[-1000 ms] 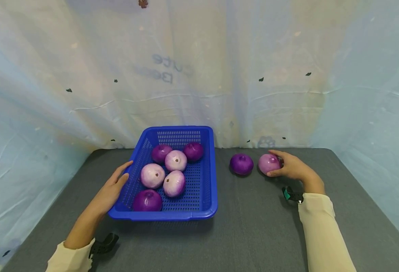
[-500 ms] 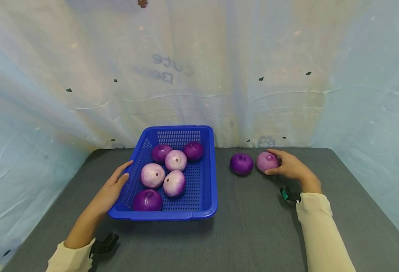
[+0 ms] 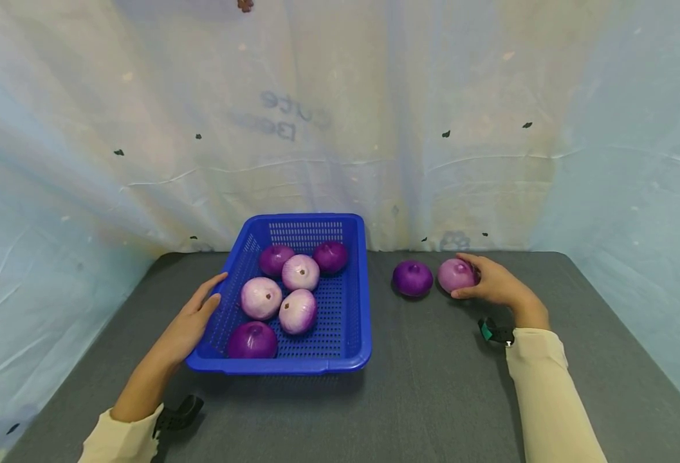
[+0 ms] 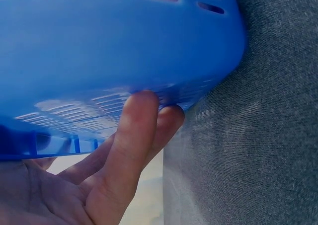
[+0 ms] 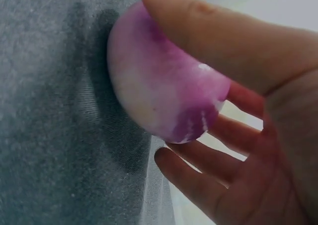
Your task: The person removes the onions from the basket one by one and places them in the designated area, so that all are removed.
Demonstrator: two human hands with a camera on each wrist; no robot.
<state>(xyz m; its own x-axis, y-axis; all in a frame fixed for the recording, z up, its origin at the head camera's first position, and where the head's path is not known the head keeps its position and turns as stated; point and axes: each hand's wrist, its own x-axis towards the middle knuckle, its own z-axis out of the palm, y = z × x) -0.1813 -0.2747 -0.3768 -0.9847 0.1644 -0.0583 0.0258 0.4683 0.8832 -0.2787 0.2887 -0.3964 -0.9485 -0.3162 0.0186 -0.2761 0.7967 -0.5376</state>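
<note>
My left hand (image 3: 192, 321) holds the left rim of a blue plastic basket (image 3: 364, 321). Thumb and index lie along the rim in the head view, while fingertips (image 4: 144, 103) touch the slotted outer wall in the left wrist view. To the right, my right hand (image 3: 493, 283) grips a light purple onion (image 3: 457, 275) on the table, thumb on the near side and a finger on the far side. The right wrist view shows the onion (image 5: 159, 81) between thumb and fingers, partly hidden by the thumb. Just left of it sits a dark purple onion (image 3: 412, 278), untouched.
Several onions lie in the basket, among them a pale one (image 3: 260, 298) and a dark one (image 3: 252, 341) near the front. A dark grey table (image 3: 421, 399) carries everything. A pale plastic curtain (image 3: 397, 128) hangs behind and on both sides.
My right hand and the light purple onion have shifted slightly left, toward the dark onion. The left hand and the basket have kept their places.
</note>
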